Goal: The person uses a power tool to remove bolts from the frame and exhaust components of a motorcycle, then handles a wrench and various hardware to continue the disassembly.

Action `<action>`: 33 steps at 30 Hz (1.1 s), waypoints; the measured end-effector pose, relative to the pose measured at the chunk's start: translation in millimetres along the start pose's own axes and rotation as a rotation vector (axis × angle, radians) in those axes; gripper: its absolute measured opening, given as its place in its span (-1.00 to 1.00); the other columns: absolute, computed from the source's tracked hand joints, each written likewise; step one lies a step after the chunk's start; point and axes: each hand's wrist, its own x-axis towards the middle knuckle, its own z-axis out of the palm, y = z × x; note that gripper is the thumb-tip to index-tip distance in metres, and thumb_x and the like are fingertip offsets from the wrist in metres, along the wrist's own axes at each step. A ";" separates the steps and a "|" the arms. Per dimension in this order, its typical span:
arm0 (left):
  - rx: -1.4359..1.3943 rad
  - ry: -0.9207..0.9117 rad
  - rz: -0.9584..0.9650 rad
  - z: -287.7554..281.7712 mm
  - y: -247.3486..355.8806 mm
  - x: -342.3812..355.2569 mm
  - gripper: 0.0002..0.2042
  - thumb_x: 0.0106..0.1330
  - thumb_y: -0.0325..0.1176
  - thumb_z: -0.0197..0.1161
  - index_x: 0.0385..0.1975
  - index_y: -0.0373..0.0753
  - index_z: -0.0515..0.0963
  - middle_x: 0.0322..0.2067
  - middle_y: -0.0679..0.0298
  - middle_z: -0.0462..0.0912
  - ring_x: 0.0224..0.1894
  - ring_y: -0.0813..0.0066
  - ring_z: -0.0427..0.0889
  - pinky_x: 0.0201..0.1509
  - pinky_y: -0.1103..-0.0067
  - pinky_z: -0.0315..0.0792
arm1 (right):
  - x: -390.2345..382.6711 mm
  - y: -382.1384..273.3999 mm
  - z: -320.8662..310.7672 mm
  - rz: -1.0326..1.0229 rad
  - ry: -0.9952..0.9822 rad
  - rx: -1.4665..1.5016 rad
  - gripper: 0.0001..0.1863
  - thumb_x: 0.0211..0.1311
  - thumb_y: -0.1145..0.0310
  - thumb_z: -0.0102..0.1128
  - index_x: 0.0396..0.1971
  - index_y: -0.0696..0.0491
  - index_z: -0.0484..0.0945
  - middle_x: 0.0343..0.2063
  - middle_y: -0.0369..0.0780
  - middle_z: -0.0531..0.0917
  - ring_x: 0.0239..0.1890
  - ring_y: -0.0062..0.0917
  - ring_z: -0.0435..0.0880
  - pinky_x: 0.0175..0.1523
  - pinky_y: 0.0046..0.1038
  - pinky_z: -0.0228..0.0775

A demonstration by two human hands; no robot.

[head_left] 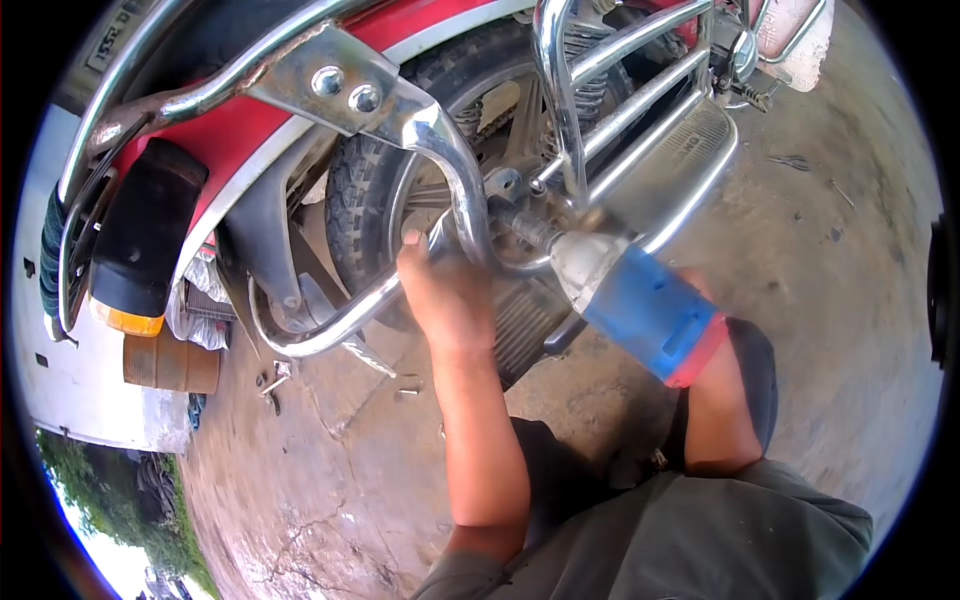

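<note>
My left hand (445,295) is closed on a curved chrome tube (356,304) beside the motorcycle's rear wheel (355,200), thumb upward. My right hand (692,280), mostly hidden, holds a blurred blue-and-silver impact wrench (635,305) with a red end. Its dark socket (530,225) points into the fittings (505,185) near the wheel hub; whether it sits on a bolt I cannot make out. Above my left hand is a bolted steel plate (318,80) on the frame. A ribbed footboard (515,335) lies below the tubes.
Red bodywork (230,140) carries a black-and-amber lamp (145,225). A chrome step guard (640,130) stands at upper right. A rusty drum (170,365) and white panel (70,390) are at left. Small metal parts (275,385) and a wire (843,195) lie on the concrete floor (300,480).
</note>
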 end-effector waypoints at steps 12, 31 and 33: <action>0.732 0.138 -0.184 -179.6 39.4 -108.9 -0.82 0.46 -0.37 0.23 -0.37 -0.31 0.66 -0.49 0.34 0.66 -0.44 0.63 0.55 -0.33 0.65 0.43 | -14.0 2.2 3.1 -0.490 0.295 -1.279 -0.59 0.05 0.23 0.57 -0.05 -0.12 0.72 -0.14 -0.30 0.77 -0.18 -0.35 0.75 -0.12 -0.37 0.58; 1.355 -0.129 -0.348 -323.0 -238.0 -163.0 -0.63 0.50 -0.23 0.18 0.18 -0.29 0.43 -0.08 0.13 0.68 -0.19 0.28 0.69 -0.10 0.39 0.54 | -4.5 -11.4 23.7 -0.428 0.365 -0.662 -0.84 0.07 0.50 0.51 -0.37 0.12 0.68 -0.56 -0.31 0.66 -0.61 -0.63 0.60 -0.49 -0.54 0.37; 0.724 0.251 -0.284 -318.0 -184.6 -174.6 -0.82 0.53 -0.37 0.15 0.02 -0.26 0.47 -0.42 0.26 0.63 -0.50 0.57 0.57 -0.45 0.59 0.40 | -2.3 -10.6 25.7 -0.384 0.315 -0.660 -0.84 0.12 0.48 0.48 -0.29 0.09 0.69 -0.45 -0.27 0.69 -0.47 -0.50 0.65 -0.36 -0.45 0.44</action>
